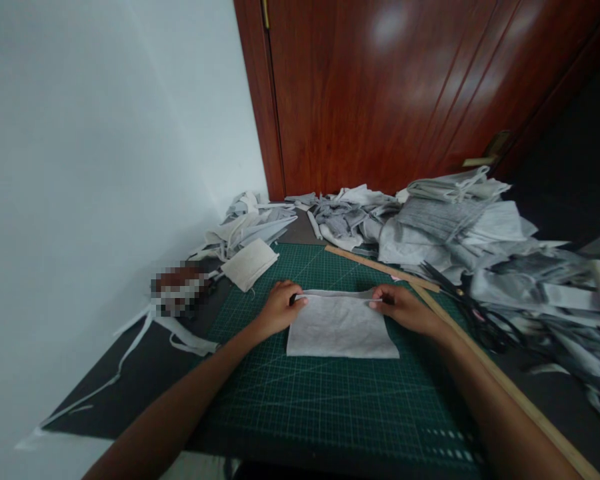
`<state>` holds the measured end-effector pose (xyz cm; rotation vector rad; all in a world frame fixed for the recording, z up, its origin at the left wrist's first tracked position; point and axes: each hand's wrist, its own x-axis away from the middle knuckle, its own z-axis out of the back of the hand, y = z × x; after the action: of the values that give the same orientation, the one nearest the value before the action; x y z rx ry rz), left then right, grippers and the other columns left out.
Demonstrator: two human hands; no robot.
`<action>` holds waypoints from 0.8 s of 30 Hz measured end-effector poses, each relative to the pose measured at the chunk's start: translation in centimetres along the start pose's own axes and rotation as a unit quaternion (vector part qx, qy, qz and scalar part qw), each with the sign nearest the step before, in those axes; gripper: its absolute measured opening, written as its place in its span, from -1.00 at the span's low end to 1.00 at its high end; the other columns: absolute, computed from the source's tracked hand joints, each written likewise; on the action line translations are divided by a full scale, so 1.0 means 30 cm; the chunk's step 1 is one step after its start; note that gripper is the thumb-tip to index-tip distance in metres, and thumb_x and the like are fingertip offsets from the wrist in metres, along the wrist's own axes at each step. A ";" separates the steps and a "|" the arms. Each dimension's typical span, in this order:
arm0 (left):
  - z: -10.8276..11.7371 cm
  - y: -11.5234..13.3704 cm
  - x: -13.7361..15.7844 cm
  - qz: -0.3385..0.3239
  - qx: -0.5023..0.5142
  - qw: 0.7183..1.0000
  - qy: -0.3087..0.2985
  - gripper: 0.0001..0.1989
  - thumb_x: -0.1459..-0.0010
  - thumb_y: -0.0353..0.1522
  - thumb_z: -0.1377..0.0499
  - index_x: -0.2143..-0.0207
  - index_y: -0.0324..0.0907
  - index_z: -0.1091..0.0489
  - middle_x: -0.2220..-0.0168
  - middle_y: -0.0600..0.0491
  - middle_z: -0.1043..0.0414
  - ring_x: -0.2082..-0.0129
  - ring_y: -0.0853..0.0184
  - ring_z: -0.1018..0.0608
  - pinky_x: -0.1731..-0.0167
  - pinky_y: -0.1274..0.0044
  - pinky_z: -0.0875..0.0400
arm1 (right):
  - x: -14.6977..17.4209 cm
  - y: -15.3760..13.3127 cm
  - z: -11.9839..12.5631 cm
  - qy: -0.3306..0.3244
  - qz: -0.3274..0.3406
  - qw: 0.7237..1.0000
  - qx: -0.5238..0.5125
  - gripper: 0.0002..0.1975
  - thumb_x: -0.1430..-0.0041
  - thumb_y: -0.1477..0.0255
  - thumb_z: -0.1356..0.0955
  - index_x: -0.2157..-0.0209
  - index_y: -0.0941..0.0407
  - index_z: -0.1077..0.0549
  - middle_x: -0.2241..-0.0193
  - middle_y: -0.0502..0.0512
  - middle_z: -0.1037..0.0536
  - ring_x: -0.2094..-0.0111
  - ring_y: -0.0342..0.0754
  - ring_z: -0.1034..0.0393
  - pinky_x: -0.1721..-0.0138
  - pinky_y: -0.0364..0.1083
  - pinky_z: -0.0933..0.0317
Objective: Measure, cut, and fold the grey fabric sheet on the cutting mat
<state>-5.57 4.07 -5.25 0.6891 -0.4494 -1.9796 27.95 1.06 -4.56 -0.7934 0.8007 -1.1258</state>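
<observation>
A folded piece of light grey cloth (341,328) lies on the green cutting mat (330,393), its far edge raised a little. My left hand (281,308) pinches the far left corner between thumb and fingers. At the far right corner, my right hand (399,307) pinches the same edge in the same way. Between the two hands the layers of the far edge stand slightly apart. The near edge rests flat on the mat.
Wooden rulers (380,265) and black scissors (480,317) lie to the right. Piles of grey fabric (450,220) stand at the back and right. A cream folded cloth (250,264) and scraps (245,223) lie left, near the white wall (105,167). Behind is a wooden door (380,100).
</observation>
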 end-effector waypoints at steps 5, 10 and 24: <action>0.007 -0.008 -0.009 0.001 0.022 1.000 -0.007 -0.89 -0.19 -0.31 -0.23 0.39 -0.13 -0.48 0.32 0.03 -0.47 0.20 0.19 -0.48 0.07 0.36 -0.29 | -0.018 0.032 -0.052 0.084 -0.011 0.996 -0.017 -0.72 -0.08 0.14 -0.45 0.47 0.06 -0.47 0.48 0.05 -0.54 0.43 0.03 -0.40 0.38 -0.02 -0.24; 0.022 -0.018 -0.011 -0.020 0.069 0.997 -0.027 -0.87 -0.18 -0.29 -0.22 0.39 -0.14 -0.47 0.38 0.07 -0.46 0.27 0.24 -0.50 0.15 0.42 -0.35 | -0.017 0.017 -0.080 0.150 0.005 0.988 -0.042 -0.69 -0.13 0.12 -0.44 0.46 0.06 -0.47 0.57 0.01 -0.49 0.52 0.00 -0.36 0.48 -0.05 -0.20; 0.009 0.031 0.025 0.019 0.313 0.949 -0.028 -0.70 -0.16 -0.11 -0.32 0.37 -0.16 -0.51 0.12 -0.09 -0.61 -0.05 0.06 -0.56 -0.03 0.35 -0.38 | 0.109 -0.204 -0.055 0.187 0.232 0.952 -0.066 -0.92 -0.17 0.45 -0.53 0.34 -0.02 -0.60 0.29 0.01 -0.66 0.22 -0.02 -0.57 0.17 -0.08 -0.40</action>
<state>-5.41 2.96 -4.71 1.0019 -1.1436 -1.8182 24.52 -3.77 -0.56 -0.4644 1.3148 -0.8085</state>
